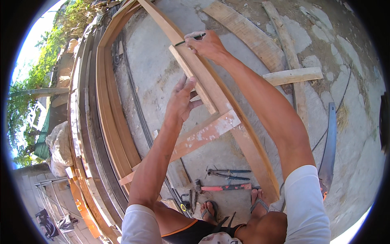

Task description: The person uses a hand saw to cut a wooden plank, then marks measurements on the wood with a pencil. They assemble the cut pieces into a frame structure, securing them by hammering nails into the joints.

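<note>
We are holding the wooden strip (199, 87) along the curved plank's (219, 95) left side, its long axis running upper left to lower right, left hand (178, 99) half-curled around it, right hand (210, 44) pinching a pen (200, 37).

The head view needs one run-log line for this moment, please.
left hand: holding wood strip along board; right hand: holding pen or pencil over board; nearby: hammer, pincers, saw

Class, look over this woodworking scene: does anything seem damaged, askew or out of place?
Yes: the crosspiece is blotched with whitish patches, perhaps old paint, while the long side board beside it looks plain. The hammer and pincers also lie loose near the person's sandalled feet, which looks a bit untidy.
</note>
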`<state>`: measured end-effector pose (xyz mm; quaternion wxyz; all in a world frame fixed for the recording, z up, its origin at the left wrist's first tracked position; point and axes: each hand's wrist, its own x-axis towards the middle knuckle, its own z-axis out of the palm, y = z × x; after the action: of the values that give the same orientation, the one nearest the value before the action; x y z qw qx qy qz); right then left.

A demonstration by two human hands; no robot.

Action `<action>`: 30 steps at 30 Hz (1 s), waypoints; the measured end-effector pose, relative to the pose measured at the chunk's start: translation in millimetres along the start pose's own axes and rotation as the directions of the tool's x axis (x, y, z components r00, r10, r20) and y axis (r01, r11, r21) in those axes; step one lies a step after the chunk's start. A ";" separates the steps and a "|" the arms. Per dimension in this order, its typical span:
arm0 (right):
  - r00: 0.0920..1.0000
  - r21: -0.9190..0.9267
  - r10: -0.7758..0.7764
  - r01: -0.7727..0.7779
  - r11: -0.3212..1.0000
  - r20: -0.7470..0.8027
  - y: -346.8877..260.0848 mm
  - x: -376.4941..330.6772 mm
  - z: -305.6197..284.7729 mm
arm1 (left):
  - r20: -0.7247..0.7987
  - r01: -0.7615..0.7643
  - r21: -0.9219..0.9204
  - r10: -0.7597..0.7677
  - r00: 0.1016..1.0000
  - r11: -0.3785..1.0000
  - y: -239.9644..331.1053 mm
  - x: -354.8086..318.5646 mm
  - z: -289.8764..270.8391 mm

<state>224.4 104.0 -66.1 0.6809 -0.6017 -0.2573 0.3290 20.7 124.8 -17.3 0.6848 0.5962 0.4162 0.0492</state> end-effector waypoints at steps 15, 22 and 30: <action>0.969 -0.052 0.128 -0.119 0.991 0.210 -17.0 -128.0 -78.0 | 0.038 -0.002 0.032 0.001 0.999 0.999 2.0 1.4 -4.5; 0.946 -0.150 0.204 -0.170 0.974 0.250 -32.4 -184.8 -106.1 | 0.024 -0.012 0.031 0.011 1.000 0.999 2.9 1.3 1.1; 0.929 -0.127 0.213 -0.182 0.975 0.302 -43.3 -208.4 -114.3 | 0.027 -0.052 0.033 0.051 0.998 0.998 -1.3 3.9 -1.8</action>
<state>179.9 -130.7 -30.2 0.5648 -0.5967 -0.3160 0.4744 21.5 128.0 -20.3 0.6787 0.6186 0.3925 0.0520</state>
